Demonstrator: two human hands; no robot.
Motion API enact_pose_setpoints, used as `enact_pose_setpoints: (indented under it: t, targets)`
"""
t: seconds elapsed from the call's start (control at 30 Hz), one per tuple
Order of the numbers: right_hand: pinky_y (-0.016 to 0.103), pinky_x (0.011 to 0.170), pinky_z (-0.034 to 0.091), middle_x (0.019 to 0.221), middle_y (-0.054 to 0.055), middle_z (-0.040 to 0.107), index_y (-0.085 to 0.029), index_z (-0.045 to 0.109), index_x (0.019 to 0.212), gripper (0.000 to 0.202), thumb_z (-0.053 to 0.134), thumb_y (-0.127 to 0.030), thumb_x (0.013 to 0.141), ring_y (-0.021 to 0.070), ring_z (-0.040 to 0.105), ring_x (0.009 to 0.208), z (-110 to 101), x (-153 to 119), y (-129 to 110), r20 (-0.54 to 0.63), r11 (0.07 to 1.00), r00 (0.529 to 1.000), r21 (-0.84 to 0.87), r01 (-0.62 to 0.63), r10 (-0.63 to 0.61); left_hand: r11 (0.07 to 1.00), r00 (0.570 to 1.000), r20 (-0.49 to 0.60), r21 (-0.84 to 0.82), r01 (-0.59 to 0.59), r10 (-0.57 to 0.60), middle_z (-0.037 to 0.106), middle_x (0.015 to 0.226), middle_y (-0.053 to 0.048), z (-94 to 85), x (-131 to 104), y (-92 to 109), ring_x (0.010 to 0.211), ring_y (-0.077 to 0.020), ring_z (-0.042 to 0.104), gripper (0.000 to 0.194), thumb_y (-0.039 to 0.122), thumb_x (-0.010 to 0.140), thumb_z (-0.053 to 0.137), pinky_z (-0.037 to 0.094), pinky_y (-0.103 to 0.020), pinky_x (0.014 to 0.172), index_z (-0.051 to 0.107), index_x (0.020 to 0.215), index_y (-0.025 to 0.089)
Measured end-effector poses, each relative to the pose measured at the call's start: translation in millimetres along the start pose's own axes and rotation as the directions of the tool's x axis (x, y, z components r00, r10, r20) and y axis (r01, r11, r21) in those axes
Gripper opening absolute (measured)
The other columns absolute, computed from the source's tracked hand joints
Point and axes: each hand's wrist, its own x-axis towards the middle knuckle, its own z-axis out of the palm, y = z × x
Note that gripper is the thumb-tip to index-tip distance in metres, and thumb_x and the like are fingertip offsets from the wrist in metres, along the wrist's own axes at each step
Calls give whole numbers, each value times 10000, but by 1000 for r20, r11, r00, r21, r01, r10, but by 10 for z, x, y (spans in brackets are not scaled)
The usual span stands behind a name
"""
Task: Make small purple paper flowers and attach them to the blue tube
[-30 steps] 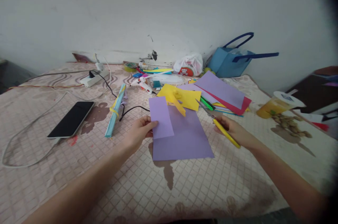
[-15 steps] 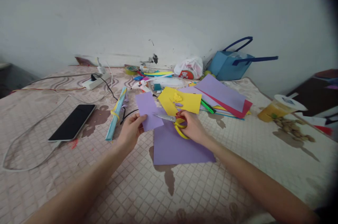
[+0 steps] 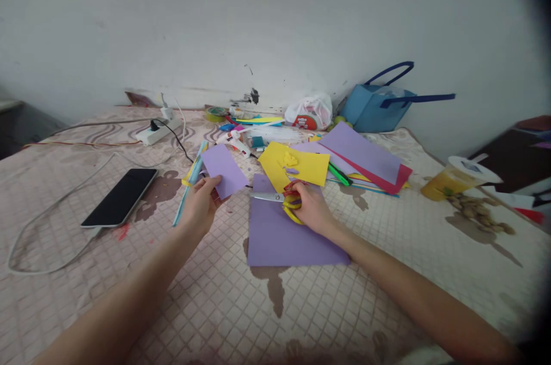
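Note:
A small purple paper piece (image 3: 224,170) is pinched at its lower left edge by my left hand (image 3: 202,201), raised over the table. My right hand (image 3: 310,205) grips the scissors (image 3: 291,208) by the yellow handles, and their blades point left, apart from the held piece and looking nearly closed. Under the scissors lies a larger purple sheet (image 3: 293,244). A yellow sheet (image 3: 310,165) with small yellow and purple scraps on it overlaps the top of that sheet.
On the left are a black phone (image 3: 120,197) with a cable, a power strip (image 3: 158,132) and a light blue strip (image 3: 185,198). Behind lie a glue gun (image 3: 239,146) and a blue bag (image 3: 372,107). Rightward are a green cutter (image 3: 340,174), stacked papers (image 3: 365,150) and a drink cup (image 3: 447,180).
My left hand has moved left with the small purple piece, away from the scissors. The scissors stay near the same place, their blades now clear of the piece.

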Motion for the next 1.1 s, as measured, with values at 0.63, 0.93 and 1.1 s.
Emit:
enact_pose_setpoints:
  t: [0.63,0.93,1.1]
  targets:
    - [350,726,459,862,82,645,-193,511,927,186,593,-171,762,243,606,835,-17,-21,-33,56,975,982,-121,186,-180,999,999,-13,22,39,-39,614,657,33,-3,4,-16,565,-96,582,167,176,617,686,509,-213,531,530,674,170]
    - [344,751,443,857,80,630,-196,536,892,261,504,-3,719,231,577,846,-94,-18,17,88,953,957,-104,284,-276,998,999,-15,20,51,-51,608,656,31,0,0,-1,570,-96,586,167,165,618,685,496,-199,522,529,677,171]
    - [344,747,438,832,60,641,-211,566,911,261,472,-27,752,208,585,788,-324,-200,209,143,905,895,1,426,-422,998,998,-14,34,61,-61,600,645,35,13,-8,1,560,-99,586,181,162,612,688,494,-207,519,515,666,175]
